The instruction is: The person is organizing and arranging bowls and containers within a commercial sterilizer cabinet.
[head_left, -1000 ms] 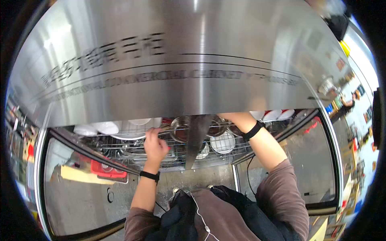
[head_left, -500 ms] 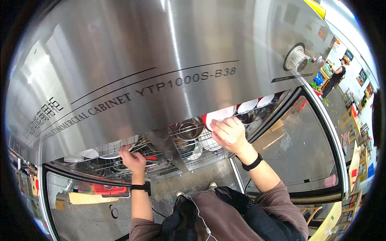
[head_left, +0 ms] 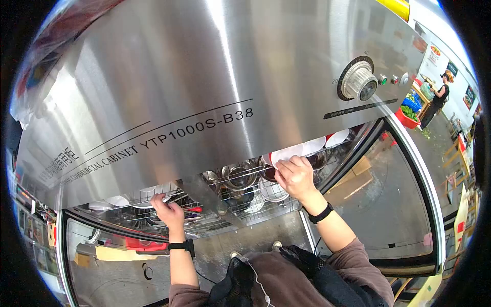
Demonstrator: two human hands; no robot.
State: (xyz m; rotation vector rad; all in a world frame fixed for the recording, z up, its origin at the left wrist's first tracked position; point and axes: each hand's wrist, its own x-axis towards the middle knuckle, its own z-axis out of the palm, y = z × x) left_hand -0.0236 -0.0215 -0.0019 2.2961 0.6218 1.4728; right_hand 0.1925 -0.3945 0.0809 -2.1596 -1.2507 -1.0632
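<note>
Two hands are inside the open cabinet, and each is closed on something. My right hand [head_left: 294, 176] has its fingers curled over the lower edge of a white round plate with a red rim [head_left: 290, 152]. The plate stands on edge in the right half of the chrome wire rack [head_left: 240, 209], just under the brushed stainless steel cabinet front [head_left: 204, 87]. It is the nearest of a row of similar white plates [head_left: 327, 140] running off to the right.

My left hand [head_left: 168, 211] is clenched around the front wires in the left half of that rack, just beside a red-handled utensil [head_left: 192, 201]. I cannot tell whether it holds anything besides the wire. Round stainless steel bowls [head_left: 238, 176] sit between the two hands.

I judge the plate stiff, smooth and fairly light, probably slick if it is damp, and likely to chip if it knocks the wires or the next plate. The rim is the place to take it, with the thumb on one face and the fingers on the other.
</note>
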